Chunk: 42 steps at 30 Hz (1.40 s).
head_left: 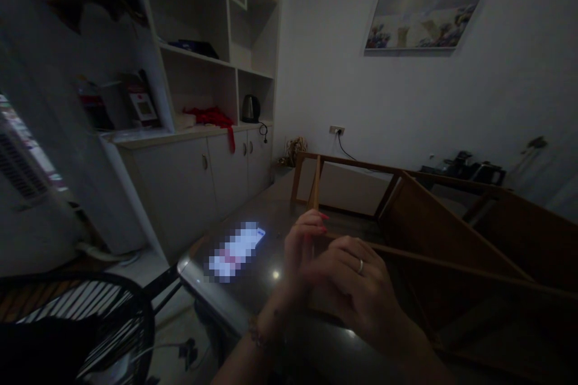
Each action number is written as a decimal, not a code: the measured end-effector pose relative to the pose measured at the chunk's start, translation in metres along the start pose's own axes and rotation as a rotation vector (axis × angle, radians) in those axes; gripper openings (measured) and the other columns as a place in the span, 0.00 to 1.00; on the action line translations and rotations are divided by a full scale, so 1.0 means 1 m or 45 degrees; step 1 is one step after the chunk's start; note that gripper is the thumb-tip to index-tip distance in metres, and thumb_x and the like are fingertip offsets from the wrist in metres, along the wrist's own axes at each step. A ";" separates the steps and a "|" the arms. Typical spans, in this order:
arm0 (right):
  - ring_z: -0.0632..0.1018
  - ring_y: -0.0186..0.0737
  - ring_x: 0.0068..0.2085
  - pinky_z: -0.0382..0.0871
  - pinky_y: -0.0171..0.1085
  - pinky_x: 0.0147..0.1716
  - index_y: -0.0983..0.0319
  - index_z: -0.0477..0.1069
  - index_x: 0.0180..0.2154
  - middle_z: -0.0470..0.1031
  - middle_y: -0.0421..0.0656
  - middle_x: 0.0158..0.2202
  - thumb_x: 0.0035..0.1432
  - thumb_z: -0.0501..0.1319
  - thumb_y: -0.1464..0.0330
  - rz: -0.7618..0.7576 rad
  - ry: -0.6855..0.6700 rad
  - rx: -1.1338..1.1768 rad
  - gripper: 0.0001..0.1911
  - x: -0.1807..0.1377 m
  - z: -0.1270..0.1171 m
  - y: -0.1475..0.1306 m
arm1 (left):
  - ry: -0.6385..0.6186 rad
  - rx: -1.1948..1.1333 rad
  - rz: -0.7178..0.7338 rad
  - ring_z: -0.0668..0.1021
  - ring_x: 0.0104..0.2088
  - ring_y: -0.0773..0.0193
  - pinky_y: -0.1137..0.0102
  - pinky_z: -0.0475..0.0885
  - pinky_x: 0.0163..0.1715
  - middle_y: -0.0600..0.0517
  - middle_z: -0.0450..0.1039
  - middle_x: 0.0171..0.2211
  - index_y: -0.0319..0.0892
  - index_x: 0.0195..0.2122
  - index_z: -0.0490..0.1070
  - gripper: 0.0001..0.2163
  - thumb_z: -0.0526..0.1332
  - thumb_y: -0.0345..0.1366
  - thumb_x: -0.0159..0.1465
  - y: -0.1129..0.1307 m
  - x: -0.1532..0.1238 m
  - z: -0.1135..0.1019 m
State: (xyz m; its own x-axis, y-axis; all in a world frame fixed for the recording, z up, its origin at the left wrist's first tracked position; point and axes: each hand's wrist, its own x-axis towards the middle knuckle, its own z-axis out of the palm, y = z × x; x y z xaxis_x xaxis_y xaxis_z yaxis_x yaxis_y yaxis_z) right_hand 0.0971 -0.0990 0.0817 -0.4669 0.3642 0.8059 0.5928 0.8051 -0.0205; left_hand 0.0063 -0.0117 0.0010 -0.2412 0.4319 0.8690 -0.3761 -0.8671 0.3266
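Observation:
My left hand [301,248] is raised over a dark glossy table [253,295], its fingers curled, red nails showing, a bracelet at the wrist. My right hand [356,289], wearing a ring, lies in front of it with fingers bent toward the left hand. Both hands are close together at a thin wooden rail of a wooden frame [433,234] that lies on the table. What the fingers hold, if anything, is hidden. A lit phone [235,249] lies on the table to the left of the hands.
White cabinets and shelves [203,156] stand at the left with a kettle [250,109] and red cloth [212,115]. A black wire chair [90,325] is at lower left. A picture [428,6] hangs on the far wall; dark items [465,167] sit at the back right.

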 end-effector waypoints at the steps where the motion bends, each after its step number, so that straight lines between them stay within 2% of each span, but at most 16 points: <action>1: 0.73 0.34 0.34 0.65 0.35 0.38 0.60 0.72 0.35 0.76 0.36 0.28 0.74 0.53 0.66 0.022 0.009 0.013 0.14 0.000 0.001 -0.001 | -0.003 -0.008 -0.009 0.78 0.48 0.59 0.59 0.74 0.49 0.52 0.74 0.38 0.47 0.43 0.73 0.10 0.52 0.38 0.75 0.001 0.000 0.000; 6: 0.73 0.34 0.34 0.63 0.35 0.37 0.59 0.72 0.34 0.75 0.36 0.28 0.73 0.55 0.65 0.078 0.062 0.015 0.14 -0.002 0.008 -0.002 | -0.013 -0.018 -0.027 0.77 0.48 0.60 0.59 0.74 0.50 0.51 0.74 0.41 0.47 0.45 0.73 0.10 0.51 0.38 0.75 0.002 -0.001 0.000; 9: 0.73 0.35 0.35 0.63 0.35 0.38 0.59 0.72 0.34 0.76 0.36 0.29 0.71 0.58 0.64 0.073 0.099 0.000 0.11 -0.003 0.011 -0.003 | 0.017 -0.051 0.009 0.78 0.47 0.60 0.60 0.74 0.49 0.52 0.74 0.39 0.46 0.44 0.73 0.11 0.51 0.39 0.75 -0.001 0.000 0.001; 12: 0.73 0.36 0.35 0.64 0.35 0.38 0.59 0.73 0.35 0.76 0.37 0.29 0.72 0.56 0.66 0.049 0.090 -0.046 0.12 -0.003 0.011 -0.004 | 0.029 -0.074 0.054 0.78 0.46 0.61 0.62 0.74 0.48 0.52 0.74 0.38 0.46 0.44 0.74 0.11 0.51 0.39 0.75 -0.005 0.000 0.002; 19: 0.70 0.38 0.35 0.64 0.37 0.42 0.60 0.75 0.54 0.73 0.38 0.30 0.75 0.50 0.68 -0.075 0.010 -0.255 0.16 -0.003 0.009 -0.002 | 0.091 -0.102 0.072 0.77 0.44 0.61 0.61 0.75 0.47 0.52 0.73 0.36 0.48 0.42 0.75 0.12 0.52 0.41 0.75 -0.016 -0.003 0.006; 24: 0.69 0.38 0.35 0.65 0.37 0.42 0.58 0.72 0.59 0.72 0.38 0.29 0.76 0.48 0.69 -0.111 0.007 -0.316 0.19 -0.004 0.009 -0.001 | 0.146 -0.104 0.080 0.77 0.42 0.62 0.63 0.74 0.46 0.52 0.72 0.34 0.49 0.41 0.75 0.12 0.52 0.39 0.74 -0.014 0.000 0.010; 27: 0.70 0.37 0.35 0.67 0.36 0.42 0.58 0.73 0.58 0.72 0.38 0.29 0.75 0.49 0.70 -0.114 0.056 -0.281 0.18 -0.003 0.008 -0.001 | 0.111 -0.066 0.088 0.78 0.42 0.61 0.62 0.75 0.45 0.53 0.73 0.33 0.48 0.41 0.75 0.11 0.53 0.40 0.74 -0.013 0.001 0.007; 34: 0.75 0.34 0.35 0.71 0.33 0.40 0.60 0.77 0.45 0.77 0.38 0.30 0.72 0.56 0.73 -0.151 0.174 -0.177 0.11 -0.004 0.006 -0.001 | 0.072 -0.028 0.133 0.79 0.43 0.61 0.61 0.75 0.46 0.52 0.74 0.36 0.46 0.42 0.74 0.11 0.53 0.41 0.74 -0.011 0.001 0.004; 42: 0.81 0.32 0.36 0.74 0.31 0.39 0.61 0.76 0.44 0.81 0.38 0.31 0.70 0.58 0.74 -0.189 0.183 -0.251 0.09 -0.002 0.004 -0.002 | 0.096 -0.038 0.082 0.79 0.44 0.60 0.59 0.75 0.48 0.52 0.75 0.37 0.46 0.42 0.74 0.11 0.52 0.40 0.75 -0.011 -0.002 0.004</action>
State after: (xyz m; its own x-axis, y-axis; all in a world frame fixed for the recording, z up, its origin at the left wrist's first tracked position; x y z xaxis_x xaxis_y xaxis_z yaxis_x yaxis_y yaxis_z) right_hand 0.0943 -0.0994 0.0780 -0.4683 0.1677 0.8675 0.6478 0.7328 0.2080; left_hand 0.0142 -0.0040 -0.0034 -0.3320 0.3937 0.8572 -0.3834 -0.8866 0.2587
